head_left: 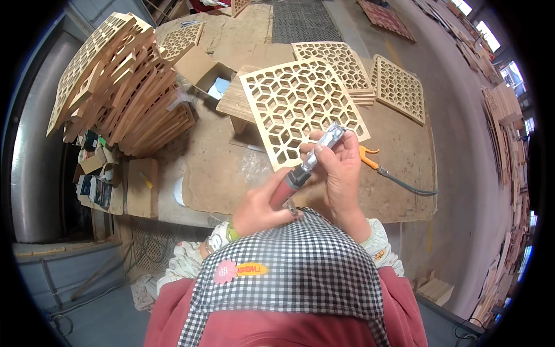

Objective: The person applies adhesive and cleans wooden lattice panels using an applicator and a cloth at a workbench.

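1. The right hand is clenched round the silver front end of a slim powered hand tool, fingers wrapped near its tip, which looks like a grip meant to steady and aim it.
2. The left hand grasps the tool's red rear body, thumb along it, bearing its weight close to the checked apron.
3. The tool is held in the air above the near edge of the desk, slanting up toward a pale wooden lattice panel.
4. That panel rests on a small wooden stool, probably to raise it toward the worker.
5. An orange-handled air gun with a hose lies just beside the right hand.
6. More lattice panels are stacked toward the far right corner; a tall leaning pile of panels fills the left edge.
7. The desk is covered with dusty brown board; round it are a grey concrete floor and timber stacks on the right.
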Motion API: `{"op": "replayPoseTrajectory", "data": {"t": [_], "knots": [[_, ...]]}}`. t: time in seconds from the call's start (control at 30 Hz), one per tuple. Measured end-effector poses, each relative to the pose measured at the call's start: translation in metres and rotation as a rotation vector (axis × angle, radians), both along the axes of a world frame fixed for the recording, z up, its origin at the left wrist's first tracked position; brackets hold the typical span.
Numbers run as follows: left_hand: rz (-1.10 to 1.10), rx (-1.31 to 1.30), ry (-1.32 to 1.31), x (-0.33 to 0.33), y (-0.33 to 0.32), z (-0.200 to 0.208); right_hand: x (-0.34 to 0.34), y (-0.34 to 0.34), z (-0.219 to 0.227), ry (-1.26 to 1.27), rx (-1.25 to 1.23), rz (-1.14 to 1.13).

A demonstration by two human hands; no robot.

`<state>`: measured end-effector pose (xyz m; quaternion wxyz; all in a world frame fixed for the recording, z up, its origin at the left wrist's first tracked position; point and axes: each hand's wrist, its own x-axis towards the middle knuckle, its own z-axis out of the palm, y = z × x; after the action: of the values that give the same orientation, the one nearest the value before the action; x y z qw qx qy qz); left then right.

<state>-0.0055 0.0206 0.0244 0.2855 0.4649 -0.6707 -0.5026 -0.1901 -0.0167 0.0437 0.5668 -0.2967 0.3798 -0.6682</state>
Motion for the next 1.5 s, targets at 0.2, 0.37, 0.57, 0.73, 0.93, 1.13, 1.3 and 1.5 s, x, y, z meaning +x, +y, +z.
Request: {"op": "replayPoseTrajectory", "data": {"t": [0.2, 0.37, 0.57, 0.73, 0.93, 1.13, 1.3, 1.5], "knots": [[-0.292, 0.614, 0.654, 0.024, -0.012, -0.020, -0.015, -0.004, -0.001, -0.017, -0.145, 0.262], [-0.621, 0.878, 0.908, 0.024, -0.023, -0.035, -0.019, -0.012, -0.014, -0.061, -0.264, 0.404], [-0.411, 0.814, 0.883, 0.016, -0.021, -0.032, -0.009, -0.006, -0.008, -0.024, 0.014, 0.142], [-0.148, 0.735, 0.621, 0.013, -0.019, -0.014, -0.012, -0.004, -0.010, 0.151, 0.034, 0.052], [-0.232, 0.778, 0.774, 0.023, -0.021, -0.022, -0.016, 0.004, 0.005, 0.178, -0.049, 0.257], [-0.305, 0.802, 0.862, 0.027, -0.020, -0.029, -0.026, 0.004, 0.018, 0.244, -0.097, 0.390], [-0.385, 0.816, 0.897, 0.028, -0.019, -0.037, -0.035, 0.006, 0.016, 0.249, -0.124, 0.495], [-0.302, 0.831, 0.868, 0.027, -0.016, -0.032, -0.021, 0.017, 0.028, 0.233, -0.092, 0.432]]}}
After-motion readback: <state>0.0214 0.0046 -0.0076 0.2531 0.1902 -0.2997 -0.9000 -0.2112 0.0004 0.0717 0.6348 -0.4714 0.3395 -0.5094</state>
